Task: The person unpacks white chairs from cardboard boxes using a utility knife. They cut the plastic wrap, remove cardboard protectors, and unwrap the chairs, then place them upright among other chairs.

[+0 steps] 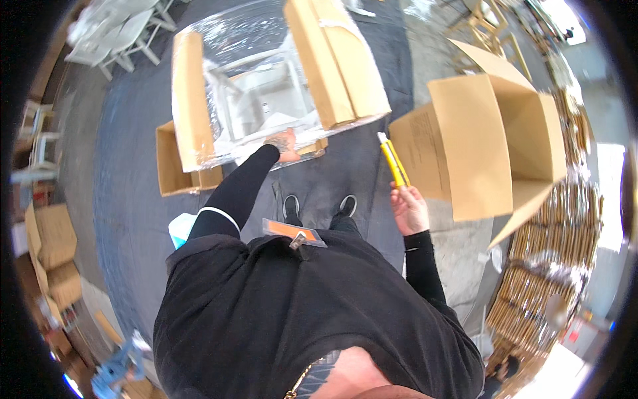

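Observation:
My right hand (410,209) is closed around a yellow utility knife (395,161), its tip pointing up and away from me. My left arm reaches forward, and my left hand (284,145) touches the near edge of a pale grey piece of furniture, apparently a chair (262,100); its fingers do not show clearly enough to tell their grip. Clear plastic wrap (232,30) covers the furniture. Tall cardboard pieces flank it, one on the left (189,100) and a thicker one on the right (342,63), under the same film.
A large open carton (472,146) lies to the right, flaps spread. A smaller open box (174,163) sits left of the wrapped furniture. Dark blue floor covering (126,199) lies underneath. Pale chairs (123,33) stand far left; stacked flat cardboard (555,233) lines the right. Other people are at the lower edges.

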`<action>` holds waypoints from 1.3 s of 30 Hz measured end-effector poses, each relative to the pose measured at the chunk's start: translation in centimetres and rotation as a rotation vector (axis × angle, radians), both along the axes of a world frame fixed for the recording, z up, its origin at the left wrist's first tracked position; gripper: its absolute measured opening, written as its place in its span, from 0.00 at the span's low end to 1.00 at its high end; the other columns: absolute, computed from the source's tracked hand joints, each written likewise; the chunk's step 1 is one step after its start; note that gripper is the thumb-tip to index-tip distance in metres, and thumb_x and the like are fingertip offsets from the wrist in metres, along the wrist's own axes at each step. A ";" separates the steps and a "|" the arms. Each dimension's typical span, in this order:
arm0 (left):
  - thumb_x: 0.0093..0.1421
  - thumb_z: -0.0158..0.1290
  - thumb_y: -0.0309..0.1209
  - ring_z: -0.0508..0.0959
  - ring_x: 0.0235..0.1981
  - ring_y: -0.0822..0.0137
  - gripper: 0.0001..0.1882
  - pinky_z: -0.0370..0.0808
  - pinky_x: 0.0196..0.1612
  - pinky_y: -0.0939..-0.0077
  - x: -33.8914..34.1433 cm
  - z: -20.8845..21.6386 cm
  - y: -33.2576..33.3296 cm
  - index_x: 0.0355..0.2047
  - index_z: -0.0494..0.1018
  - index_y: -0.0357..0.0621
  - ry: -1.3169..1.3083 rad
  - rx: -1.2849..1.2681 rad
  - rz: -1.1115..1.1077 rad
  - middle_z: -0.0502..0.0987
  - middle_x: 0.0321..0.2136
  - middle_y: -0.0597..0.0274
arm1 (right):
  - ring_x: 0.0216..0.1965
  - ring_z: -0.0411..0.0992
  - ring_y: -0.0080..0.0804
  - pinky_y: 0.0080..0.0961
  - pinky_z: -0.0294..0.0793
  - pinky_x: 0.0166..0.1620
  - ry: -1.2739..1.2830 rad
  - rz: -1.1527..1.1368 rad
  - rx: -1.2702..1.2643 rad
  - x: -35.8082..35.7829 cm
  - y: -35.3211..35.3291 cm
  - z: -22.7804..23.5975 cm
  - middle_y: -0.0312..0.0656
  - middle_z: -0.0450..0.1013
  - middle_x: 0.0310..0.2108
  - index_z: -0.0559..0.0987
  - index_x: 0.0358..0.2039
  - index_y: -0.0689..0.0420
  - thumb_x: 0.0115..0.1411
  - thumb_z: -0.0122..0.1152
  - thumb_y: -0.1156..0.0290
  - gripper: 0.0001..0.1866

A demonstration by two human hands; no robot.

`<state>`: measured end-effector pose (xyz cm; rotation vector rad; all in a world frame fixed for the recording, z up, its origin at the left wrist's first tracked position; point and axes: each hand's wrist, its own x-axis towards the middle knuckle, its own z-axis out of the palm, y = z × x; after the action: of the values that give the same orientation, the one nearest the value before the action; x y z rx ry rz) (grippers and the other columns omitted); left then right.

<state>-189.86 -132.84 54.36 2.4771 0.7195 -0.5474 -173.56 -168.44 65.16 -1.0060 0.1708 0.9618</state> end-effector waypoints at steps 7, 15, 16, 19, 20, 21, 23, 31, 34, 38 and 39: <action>0.44 0.64 0.53 0.78 0.49 0.47 0.42 0.74 0.54 0.61 1.2 1.2 0.3 0.52 0.72 0.32 0.233 0.024 -0.069 0.76 0.47 0.40 | 0.42 0.78 0.39 0.31 0.80 0.43 -0.023 -0.012 0.025 -5.0 -1.5 1.4 0.49 0.74 0.41 0.67 0.48 0.52 0.59 0.58 0.81 0.18; 0.44 0.63 0.54 0.63 0.64 0.51 0.46 0.67 0.62 0.61 1.8 1.4 0.6 0.58 0.67 0.36 0.413 -0.006 -0.133 0.63 0.62 0.39 | 0.45 0.77 0.43 0.36 0.80 0.45 0.205 0.221 0.160 -7.1 -3.3 2.6 0.47 0.73 0.41 0.62 0.57 0.57 0.57 0.54 0.82 0.26; 0.44 0.63 0.55 0.64 0.64 0.50 0.48 0.65 0.63 0.60 2.0 1.2 0.8 0.59 0.66 0.33 0.384 -0.094 -0.176 0.63 0.62 0.39 | 0.43 0.78 0.42 0.36 0.80 0.44 0.166 0.259 0.146 -7.1 -3.5 2.6 0.47 0.73 0.41 0.62 0.56 0.57 0.57 0.53 0.82 0.26; 0.41 0.66 0.54 0.72 0.57 0.50 0.51 0.68 0.59 0.64 0.3 1.2 3.2 0.57 0.65 0.26 0.191 -0.463 -0.156 0.72 0.54 0.39 | 0.29 0.74 0.33 0.27 0.74 0.32 0.076 0.279 0.170 -7.3 -3.6 2.7 0.44 0.72 0.34 0.61 0.55 0.55 0.57 0.49 0.82 0.24; 0.41 0.66 0.54 0.72 0.56 0.50 0.51 0.68 0.58 0.65 0.1 1.3 3.3 0.56 0.65 0.26 0.160 -0.472 -0.162 0.73 0.53 0.38 | 0.27 0.71 0.31 0.26 0.71 0.31 0.066 0.280 0.181 -7.0 -3.7 2.9 0.43 0.71 0.33 0.61 0.55 0.55 0.59 0.48 0.81 0.23; 0.41 0.67 0.54 0.73 0.55 0.50 0.51 0.69 0.58 0.65 0.1 1.5 3.1 0.56 0.65 0.26 0.123 -0.488 -0.173 0.73 0.52 0.38 | 0.24 0.69 0.29 0.25 0.69 0.29 0.051 0.280 0.182 -6.7 -3.8 3.2 0.42 0.70 0.31 0.61 0.55 0.55 0.60 0.48 0.79 0.22; 0.42 0.66 0.54 0.73 0.55 0.50 0.50 0.70 0.57 0.65 -0.4 0.7 2.2 0.56 0.65 0.27 0.125 -0.215 -0.166 0.74 0.50 0.38 | 0.24 0.67 0.28 0.25 0.66 0.28 0.162 0.244 0.269 -6.6 -3.8 3.6 0.40 0.68 0.30 0.62 0.56 0.55 0.66 0.46 0.70 0.18; 0.48 0.59 0.58 0.76 0.52 0.47 0.44 0.73 0.55 0.61 0.3 0.1 0.8 0.50 0.71 0.26 0.278 0.106 -0.069 0.73 0.51 0.35 | 0.38 0.74 0.31 0.30 0.76 0.42 -0.175 0.304 0.187 -6.2 -3.4 3.4 0.44 0.73 0.43 0.63 0.59 0.59 0.72 0.45 0.63 0.20; 0.53 0.56 0.52 0.77 0.51 0.49 0.33 0.74 0.54 0.60 0.0 -0.8 0.9 0.47 0.76 0.33 0.264 0.163 -0.018 0.76 0.48 0.41 | 0.30 0.70 0.23 0.21 0.71 0.32 -0.189 0.286 0.163 -6.2 -3.2 3.4 0.39 0.70 0.36 0.65 0.53 0.59 0.72 0.46 0.62 0.17; 0.53 0.55 0.47 0.78 0.48 0.49 0.27 0.75 0.52 0.59 -0.3 -2.3 1.7 0.43 0.77 0.37 0.194 0.207 -0.073 0.79 0.43 0.43 | 0.21 0.62 0.18 0.16 0.64 0.25 -0.236 0.265 0.011 -6.5 -2.0 3.9 0.35 0.66 0.27 0.68 0.48 0.58 0.71 0.47 0.57 0.16; 0.52 0.54 0.46 0.78 0.48 0.49 0.25 0.75 0.51 0.59 -0.3 -2.3 2.1 0.42 0.78 0.37 0.217 0.205 -0.222 0.79 0.41 0.44 | 0.21 0.61 0.18 0.16 0.63 0.25 -0.258 0.273 -0.011 -6.6 -1.7 3.7 0.35 0.66 0.27 0.68 0.48 0.59 0.71 0.48 0.57 0.17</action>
<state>-190.14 -130.72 52.06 2.7363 0.6101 -0.8750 -180.16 -170.17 68.90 -1.1729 -0.1806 1.0668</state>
